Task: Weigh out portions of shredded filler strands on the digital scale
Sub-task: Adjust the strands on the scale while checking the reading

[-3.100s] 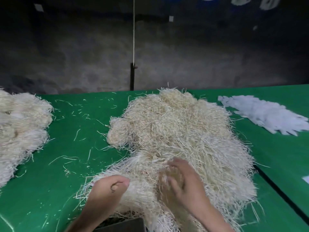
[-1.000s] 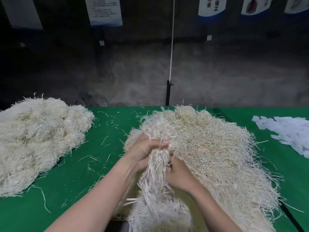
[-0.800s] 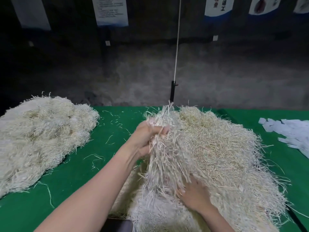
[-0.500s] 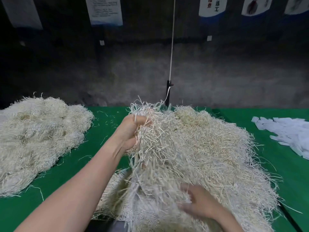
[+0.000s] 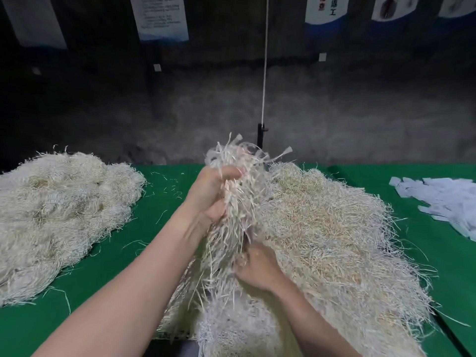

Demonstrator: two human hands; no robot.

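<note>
A green-covered desk (image 5: 159, 228) stands before a dark, mottled wall (image 5: 360, 112), with a loose heap of white paper slips (image 5: 443, 199) spread on its far right side. A thin white cord (image 5: 264, 73) drops straight down from above to a short black post (image 5: 260, 136) at the desk's back edge. Printed posters hang along the top of the wall, one with lines of small text (image 5: 161, 18) left of the cord and others with blue lower borders (image 5: 324, 9) to its right, their wording too blurred to read, and two small white tags (image 5: 157, 67) sit lower down.
</note>
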